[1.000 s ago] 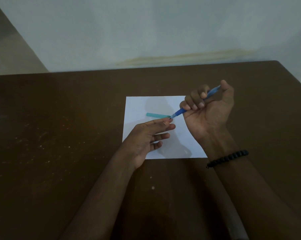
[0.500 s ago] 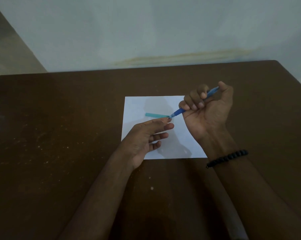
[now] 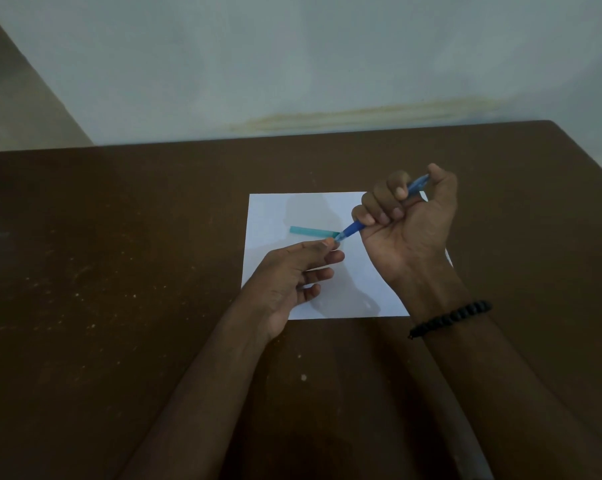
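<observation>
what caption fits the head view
Right hand grips a blue pen while left hand touches its tip over white paper.

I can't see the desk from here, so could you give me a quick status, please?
Right hand grips blue pen. Left fingers touch its tip. Teal cap lies on paper. Nothing in the way.

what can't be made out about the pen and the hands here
1. Head view: the middle of the blue pen, hidden inside the right hand.
2. Head view: the pen's tip, covered by the left hand; pinching or only touching, unclear.
3. Head view: whether the teal cap on the paper touches the pen; dim and blurred there.
</observation>
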